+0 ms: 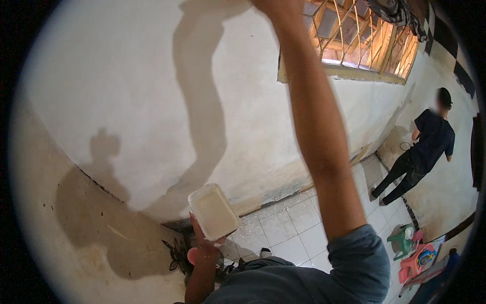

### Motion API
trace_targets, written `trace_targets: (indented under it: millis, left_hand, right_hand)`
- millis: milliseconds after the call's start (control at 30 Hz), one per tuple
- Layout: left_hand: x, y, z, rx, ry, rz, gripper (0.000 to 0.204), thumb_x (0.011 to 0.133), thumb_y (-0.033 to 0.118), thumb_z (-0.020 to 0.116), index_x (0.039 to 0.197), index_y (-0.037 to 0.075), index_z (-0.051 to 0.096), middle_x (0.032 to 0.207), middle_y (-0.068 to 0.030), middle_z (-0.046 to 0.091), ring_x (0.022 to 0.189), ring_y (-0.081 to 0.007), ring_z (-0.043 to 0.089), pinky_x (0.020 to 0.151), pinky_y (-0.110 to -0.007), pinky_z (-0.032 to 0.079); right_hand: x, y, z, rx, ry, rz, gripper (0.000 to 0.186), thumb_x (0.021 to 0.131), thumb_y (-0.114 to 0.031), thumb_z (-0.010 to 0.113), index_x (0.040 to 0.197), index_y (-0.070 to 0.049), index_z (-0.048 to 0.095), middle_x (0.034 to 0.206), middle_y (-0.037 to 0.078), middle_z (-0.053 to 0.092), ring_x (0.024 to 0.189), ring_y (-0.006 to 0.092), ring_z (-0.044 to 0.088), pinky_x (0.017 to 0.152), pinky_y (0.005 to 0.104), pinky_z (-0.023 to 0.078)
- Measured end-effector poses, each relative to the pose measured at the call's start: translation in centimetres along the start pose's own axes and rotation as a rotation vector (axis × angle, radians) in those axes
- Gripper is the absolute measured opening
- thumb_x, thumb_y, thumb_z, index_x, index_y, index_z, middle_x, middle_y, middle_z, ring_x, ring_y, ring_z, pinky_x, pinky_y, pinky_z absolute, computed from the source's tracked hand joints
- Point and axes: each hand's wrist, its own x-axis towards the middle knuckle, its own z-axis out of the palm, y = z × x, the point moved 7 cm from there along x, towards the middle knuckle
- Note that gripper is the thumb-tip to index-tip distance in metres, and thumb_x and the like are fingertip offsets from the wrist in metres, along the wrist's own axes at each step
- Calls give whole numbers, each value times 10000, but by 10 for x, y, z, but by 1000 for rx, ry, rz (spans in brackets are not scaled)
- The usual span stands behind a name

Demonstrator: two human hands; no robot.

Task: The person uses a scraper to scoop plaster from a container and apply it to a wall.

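My left hand grips a shallow rectangular white tub from below and the side. Pale, cream-coloured matter covers the inside of the tub, and its rim looks smeared. My right arm stretches up across the view toward the whitish wall. Only the base of my right hand shows at the top edge; its fingers, and anything in them, are cut off.
A barred window with a yellowish frame is set into the wall at upper right. Another person in dark clothes stands by the right wall. Green and red stools hold small items. Dark cables hang near the corner.
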Motion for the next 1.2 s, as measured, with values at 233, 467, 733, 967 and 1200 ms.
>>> trace_targets:
  millis: [233,467,733,967,1200]
  left_hand:
    - [-16,11,45,-176,-359,-81,729,927,695,312,1414,157,383,1163,-59,610,873,-206,671,506,-326,575]
    - [-7,2,23,-8,250,62,705,936,683,292,1397,164,415,1133,-44,615,850,-188,664,511,-310,567]
    - [13,-2,-26,165,77,77,783,876,746,342,1456,221,338,1373,-103,495,1147,-367,578,829,-613,539]
    - [3,9,-53,562,94,265,797,871,748,364,1455,206,336,1377,-102,493,1138,-367,585,825,-607,544]
    - [-2,5,-5,-171,144,93,790,892,740,314,1458,190,324,1353,-105,500,1127,-350,575,812,-556,556]
  right_hand:
    - [50,-11,36,-313,-635,-454,200,901,-144,584,1069,-35,582,990,179,663,903,333,655,792,432,533]
    - [-256,72,19,-333,-798,-922,385,863,-221,614,1231,-141,535,1137,110,532,943,253,626,656,347,580]
    - [-365,47,-47,-123,-1001,-614,306,836,-210,621,1120,-124,546,1147,132,546,941,278,616,652,361,575]
    - [-102,24,-4,-351,-610,-554,302,881,-109,558,1160,-223,578,965,3,673,880,270,665,645,410,567]
    - [85,-17,0,-352,-459,-577,322,834,-44,567,1152,-2,542,1065,188,631,1014,362,611,870,441,513]
